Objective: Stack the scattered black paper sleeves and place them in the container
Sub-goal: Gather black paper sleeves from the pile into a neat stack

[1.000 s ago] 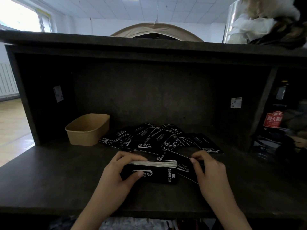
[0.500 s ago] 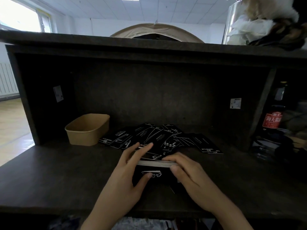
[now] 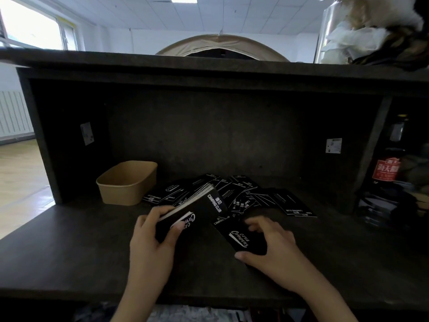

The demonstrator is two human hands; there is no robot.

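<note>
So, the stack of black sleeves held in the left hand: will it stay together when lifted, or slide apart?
The stack looks thin-leaved and probably light. Its white edges already fan slightly near the top, so sleeves may slip sideways. The left hand grips only one end, so the free end may sag or splay unless the right hand helps.

The stack of black paper sleeves (image 3: 197, 205) is tilted up off the shelf, white page-edges showing along its upper side, white lettering on its face. It sits to the right of the tan paper container (image 3: 127, 182), nearer the viewer. One single sleeve (image 3: 239, 238) lies flat, further right of the container. The scattered sleeves (image 3: 255, 196) overlap in a loose fan right of the container, the nearest just beside its wall. The container stands upright.
</note>
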